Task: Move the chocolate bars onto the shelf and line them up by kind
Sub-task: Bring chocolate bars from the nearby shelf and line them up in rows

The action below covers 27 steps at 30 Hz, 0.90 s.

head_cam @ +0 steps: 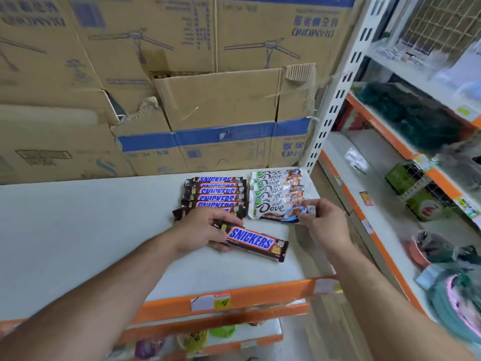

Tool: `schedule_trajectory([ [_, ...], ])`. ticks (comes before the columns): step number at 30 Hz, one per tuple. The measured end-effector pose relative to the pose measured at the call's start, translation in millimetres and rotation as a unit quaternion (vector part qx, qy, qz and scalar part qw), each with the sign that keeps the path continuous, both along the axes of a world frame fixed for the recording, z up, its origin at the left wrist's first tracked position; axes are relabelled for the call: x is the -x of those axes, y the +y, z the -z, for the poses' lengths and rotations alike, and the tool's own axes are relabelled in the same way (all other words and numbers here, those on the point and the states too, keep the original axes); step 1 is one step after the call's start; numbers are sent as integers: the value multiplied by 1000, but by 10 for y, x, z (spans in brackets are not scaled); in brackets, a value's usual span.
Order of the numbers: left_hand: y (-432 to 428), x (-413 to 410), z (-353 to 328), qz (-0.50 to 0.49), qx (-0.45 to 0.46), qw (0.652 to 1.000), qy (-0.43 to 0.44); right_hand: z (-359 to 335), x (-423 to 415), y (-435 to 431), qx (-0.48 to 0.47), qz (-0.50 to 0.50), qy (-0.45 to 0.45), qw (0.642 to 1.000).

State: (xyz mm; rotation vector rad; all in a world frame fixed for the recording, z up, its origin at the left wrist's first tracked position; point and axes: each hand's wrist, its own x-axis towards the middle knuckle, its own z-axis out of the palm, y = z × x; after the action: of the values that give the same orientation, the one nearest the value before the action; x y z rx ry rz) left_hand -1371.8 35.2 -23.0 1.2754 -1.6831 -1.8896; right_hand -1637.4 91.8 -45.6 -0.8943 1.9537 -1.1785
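While the left hand (203, 230) curls around one end of a Snickers bar (252, 242) angled over the shelf (91, 230), the right hand (325, 225) pinches the right end of the nearest Dove bar (270, 212). Behind them lie two side-by-side rows, the Snickers row (216, 194) left and the Dove row (273, 183) right, in front of cardboard boxes (208, 100).

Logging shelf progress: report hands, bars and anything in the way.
Left hand grips loose Snickers bar, askew before Snickers row. Right hand pinches front Dove bar at its end. Nothing in the way.
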Motion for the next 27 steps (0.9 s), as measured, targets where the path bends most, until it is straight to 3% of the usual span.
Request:
schedule_trajectory([
  [4,140,-26,25,-55,-6,998,-2,47,58,-93,-11,-30,93,995],
  [16,369,-215,-14,-147,-18,989,19,30,-49,1,-9,19,216,976],
  [21,353,-401,-13,-162,-8,987,22,92,-383,257,75,-72,371,923],
  [27,318,-617,32,-172,-12,985,17,287,-666,445,8,-243,494,835],
])
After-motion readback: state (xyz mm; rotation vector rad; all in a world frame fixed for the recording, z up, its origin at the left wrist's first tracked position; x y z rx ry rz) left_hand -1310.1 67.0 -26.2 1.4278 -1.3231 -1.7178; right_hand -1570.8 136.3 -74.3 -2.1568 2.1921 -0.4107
